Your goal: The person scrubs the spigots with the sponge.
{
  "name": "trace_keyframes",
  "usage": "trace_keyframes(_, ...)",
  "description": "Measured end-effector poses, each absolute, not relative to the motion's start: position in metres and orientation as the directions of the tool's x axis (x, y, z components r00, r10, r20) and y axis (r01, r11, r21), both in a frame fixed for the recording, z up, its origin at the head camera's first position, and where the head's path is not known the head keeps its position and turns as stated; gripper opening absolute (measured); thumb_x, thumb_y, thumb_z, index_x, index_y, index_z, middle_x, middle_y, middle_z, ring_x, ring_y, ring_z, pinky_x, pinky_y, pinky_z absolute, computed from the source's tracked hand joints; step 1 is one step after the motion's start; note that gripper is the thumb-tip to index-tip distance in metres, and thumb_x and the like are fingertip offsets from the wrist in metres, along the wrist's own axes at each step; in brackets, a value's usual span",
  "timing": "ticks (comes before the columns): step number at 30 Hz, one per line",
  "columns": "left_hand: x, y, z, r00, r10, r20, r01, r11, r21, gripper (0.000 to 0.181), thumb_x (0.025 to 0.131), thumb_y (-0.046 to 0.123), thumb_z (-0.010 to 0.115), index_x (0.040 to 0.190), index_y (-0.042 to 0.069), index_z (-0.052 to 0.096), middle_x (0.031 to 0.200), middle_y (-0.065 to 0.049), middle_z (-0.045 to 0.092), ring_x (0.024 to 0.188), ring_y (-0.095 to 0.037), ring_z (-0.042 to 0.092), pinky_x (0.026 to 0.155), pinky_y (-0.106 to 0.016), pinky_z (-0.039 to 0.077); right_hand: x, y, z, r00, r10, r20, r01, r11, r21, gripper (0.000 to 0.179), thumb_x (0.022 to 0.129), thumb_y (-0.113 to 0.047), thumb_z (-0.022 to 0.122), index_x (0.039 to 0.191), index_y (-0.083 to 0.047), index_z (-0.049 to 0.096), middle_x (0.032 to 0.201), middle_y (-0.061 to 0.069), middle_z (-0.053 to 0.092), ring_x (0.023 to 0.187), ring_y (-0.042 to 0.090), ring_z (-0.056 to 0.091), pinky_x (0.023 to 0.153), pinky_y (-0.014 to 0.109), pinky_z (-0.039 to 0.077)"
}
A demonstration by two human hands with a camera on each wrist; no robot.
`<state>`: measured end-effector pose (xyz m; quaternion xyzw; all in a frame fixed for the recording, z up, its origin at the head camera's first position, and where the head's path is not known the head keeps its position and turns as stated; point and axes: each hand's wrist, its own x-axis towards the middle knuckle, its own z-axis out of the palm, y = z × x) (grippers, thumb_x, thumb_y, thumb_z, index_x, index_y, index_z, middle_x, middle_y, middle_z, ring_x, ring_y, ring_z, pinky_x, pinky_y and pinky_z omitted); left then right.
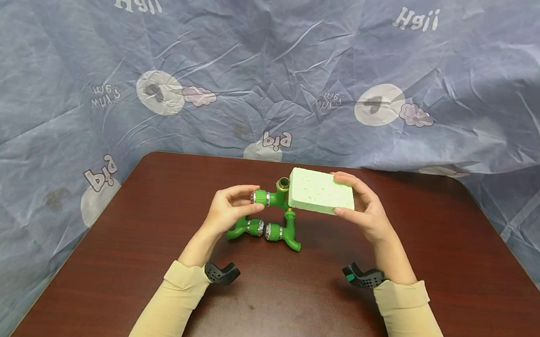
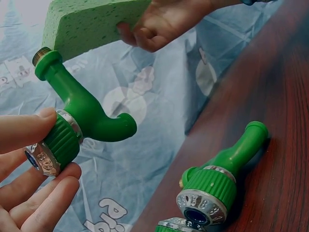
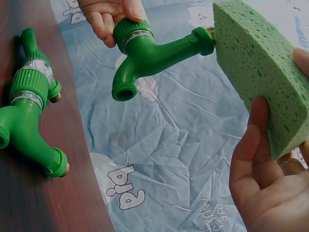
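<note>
Above the table, my left hand (image 1: 230,207) pinches a green faucet (image 2: 87,106) by its ribbed knob. The faucet's brass threaded end points toward a green sponge (image 3: 263,67). My right hand (image 1: 367,208) grips that thick, porous block by its right end, thumb on one side and fingers on the other. In the head view the sponge's left edge is beside the held faucet; whether they touch I cannot tell. Two more green faucets lie below on the table, a left one (image 1: 240,230) and a right one (image 1: 289,232), their silver knob ends facing each other.
The dark reddish-brown table (image 1: 297,308) reaches back to a wrinkled blue-grey printed cloth (image 1: 277,74) hanging behind it. A black strap mount sits on each wrist, one on the left (image 1: 221,273) and one on the right (image 1: 363,276).
</note>
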<state>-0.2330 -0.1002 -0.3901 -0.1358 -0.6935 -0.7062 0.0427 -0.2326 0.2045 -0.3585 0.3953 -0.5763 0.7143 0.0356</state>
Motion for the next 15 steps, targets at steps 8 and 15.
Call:
trace_keyframes(8,-0.231,-0.1,-0.387,-0.967,0.124,0.225,0.225,-0.014,0.974,0.043,0.072,-0.003,0.078,0.113,-0.002,0.066,0.109,-0.017,0.066,0.085,-0.025,0.068,0.067,-0.027,0.055,-0.233,0.202,-0.361,-0.66,-0.393,0.641,-0.51,-0.393,-0.765,0.055,0.077,0.015,0.063,0.13,0.006,0.048,0.135,0.011,0.044,0.109,0.018,0.048,0.079,0.022,0.048)
trace_keyframes(15,-0.218,-0.094,-0.372,-0.958,0.168,0.233,0.243,0.048,0.969,0.044,0.073,-0.006,0.075,0.114,-0.011,0.061,0.11,-0.021,0.064,0.089,-0.032,0.066,0.068,-0.027,0.056,-0.232,0.191,-0.36,-0.666,-0.437,0.605,-0.54,-0.277,-0.795,0.056,0.073,0.021,0.063,0.126,0.01,0.048,0.134,0.014,0.041,0.115,0.024,0.046,0.082,0.026,0.048)
